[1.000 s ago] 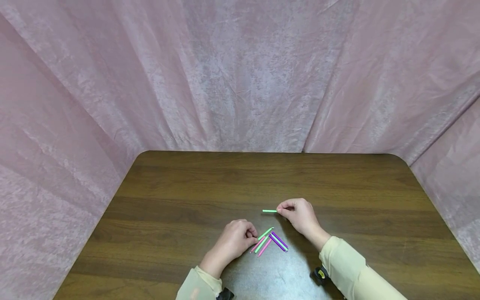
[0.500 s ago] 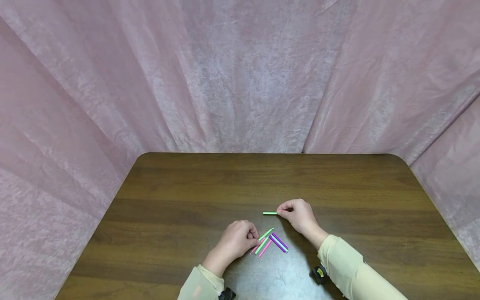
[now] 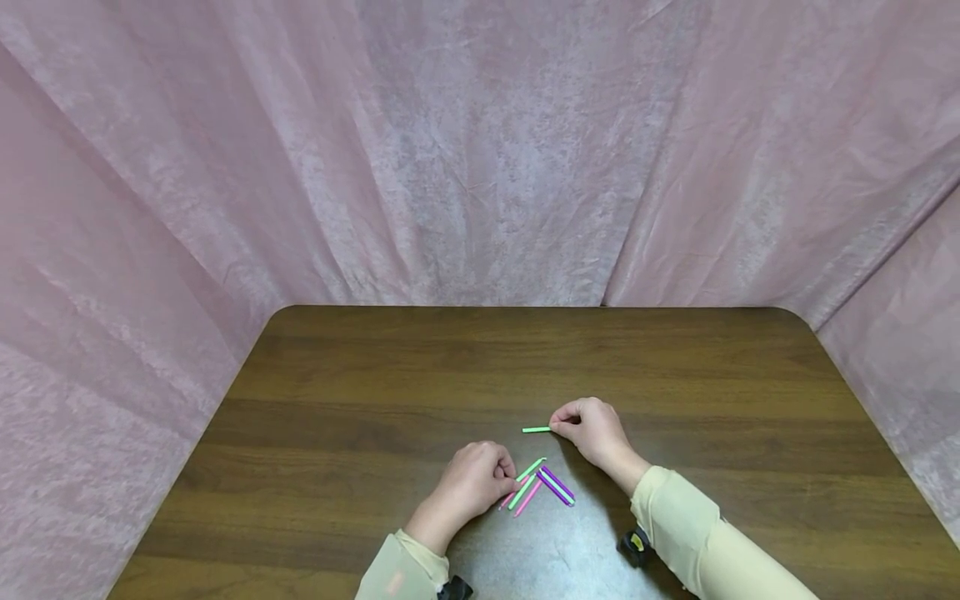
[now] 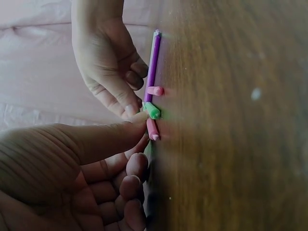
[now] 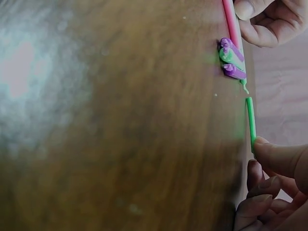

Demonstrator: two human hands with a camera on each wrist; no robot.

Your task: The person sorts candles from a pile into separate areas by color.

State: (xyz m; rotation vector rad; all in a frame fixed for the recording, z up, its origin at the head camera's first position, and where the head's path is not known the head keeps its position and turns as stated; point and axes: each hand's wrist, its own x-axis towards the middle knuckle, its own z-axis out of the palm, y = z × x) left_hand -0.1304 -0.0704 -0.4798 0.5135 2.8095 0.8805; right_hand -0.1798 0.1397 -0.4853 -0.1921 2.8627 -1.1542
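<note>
We count four green sticks (image 5: pixel 250 120), two pink sticks (image 4: pixel 153 130) and two purple sticks (image 4: pixel 153 72), eight sticks in all. We also record one left hand (image 3: pixel 471 477), one right hand (image 3: pixel 595 432), two pale sleeves (image 3: pixel 678 504), two black wrist devices (image 3: pixel 634 547) and one table (image 3: pixel 375 375).

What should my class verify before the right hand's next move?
1. Right hand pinches the held green stick: ok.
2. Left hand touches the outer green stick: ok.
3. Gap between those two sticks: ok, the head view shows it.
4. Middle green stick lies between two purple sticks: ok.
5. Both ends of held green stick visible: not ok, one is covered.
6. Covered end's shape: cannot tell.
</note>
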